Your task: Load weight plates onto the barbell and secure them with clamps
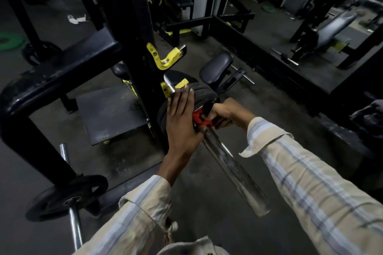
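Note:
A steel barbell sleeve (pixel 232 170) runs from the lower right up to black weight plates (pixel 204 93) stacked on it beside the rack. A red clamp (pixel 200 119) sits on the sleeve right against the outer plate. My left hand (pixel 182 122) lies flat on the plate face, fingers stretched out and together, with its edge touching the clamp. My right hand (pixel 222 113) is closed around the clamp and its black lever from the right side. The barbell shaft (pixel 170 85) rests in a yellow rack hook (pixel 175 87).
A black rack upright (pixel 134 47) stands just left of the plates. Another yellow hook (pixel 163 56) is higher up. A loaded plate on a storage peg (pixel 66 196) is at lower left, a padded seat (pixel 216 68) lies behind, and a bench (pixel 331 27) stands at far right.

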